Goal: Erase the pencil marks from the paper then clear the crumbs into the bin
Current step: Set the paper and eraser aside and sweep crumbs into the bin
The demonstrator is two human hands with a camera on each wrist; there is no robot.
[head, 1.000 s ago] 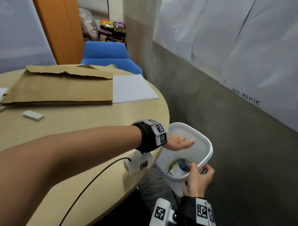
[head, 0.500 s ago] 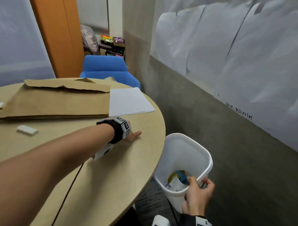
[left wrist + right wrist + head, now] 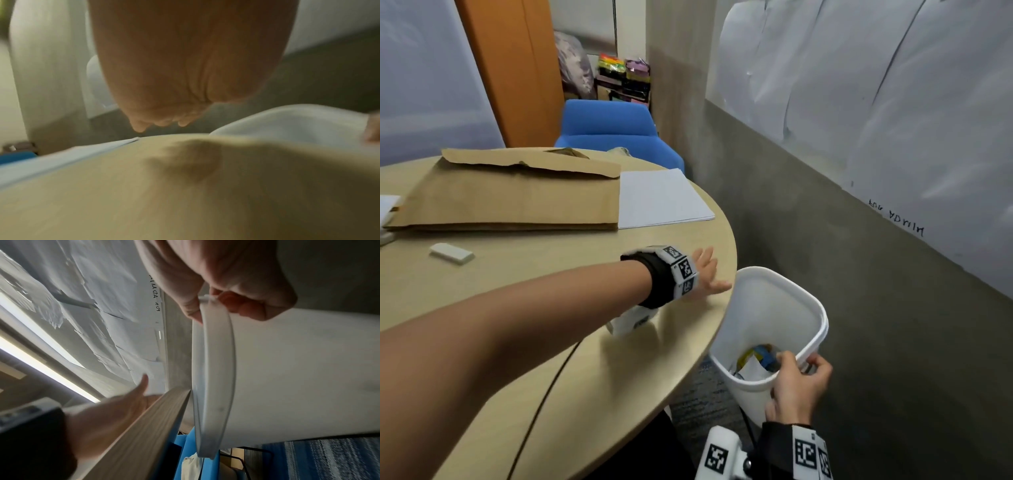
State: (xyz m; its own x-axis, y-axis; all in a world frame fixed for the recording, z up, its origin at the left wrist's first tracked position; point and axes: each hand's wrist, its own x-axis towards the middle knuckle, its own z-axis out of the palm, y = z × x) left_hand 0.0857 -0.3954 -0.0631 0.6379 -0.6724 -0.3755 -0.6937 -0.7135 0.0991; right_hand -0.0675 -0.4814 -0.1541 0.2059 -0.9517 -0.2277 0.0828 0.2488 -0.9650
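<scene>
Now sweeping: left hand [image 3: 705, 274], fingers straightened flat, is gliding back across the round table [image 3: 585, 359] toward the white bin [image 3: 811, 308].
Bin: right hand [image 3: 796, 387] is pinching its near rim, holding it against the table edge.
Crumbs: too small to see.
Meaning: another clearing pass.

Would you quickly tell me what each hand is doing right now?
Left hand: open, fingers straight, flat on the table near its edge.
Right hand: closed, gripping the rim of the white bin.
</scene>
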